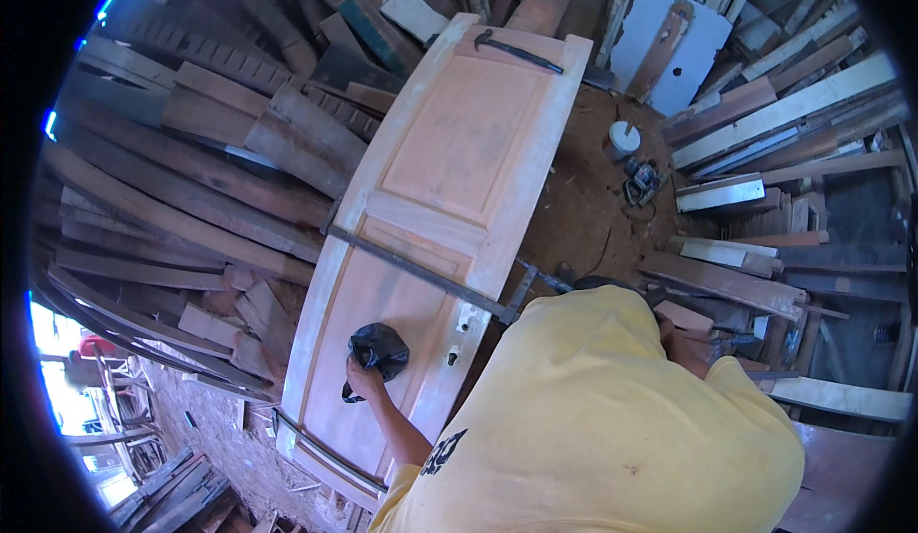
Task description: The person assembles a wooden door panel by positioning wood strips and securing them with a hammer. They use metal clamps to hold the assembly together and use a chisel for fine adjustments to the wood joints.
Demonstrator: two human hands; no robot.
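Note:
A crumpled black plastic bag point(387, 347) is gripped in my left hand point(363, 380), over the lower panel of a wooden door point(449, 141) lying flat. A metal bar clamp point(411, 270) crosses the door's middle, and a second clamp point(330, 458) spans its near end. On the far end rests a claw hammer point(516, 52). Lock cutouts point(453, 353) show along the door's right edge. My right arm hangs beyond the yellow shirt, which covers most of it. Only bare skin shows there, so the fingers of my right hand are hidden.
Stacked planks point(182, 217) crowd the door's left side, and more boards point(784, 122) fill the right. On the dirt floor sit a white container point(623, 138) and a corded power tool point(643, 182). A white panel point(703, 50) leans at the far right.

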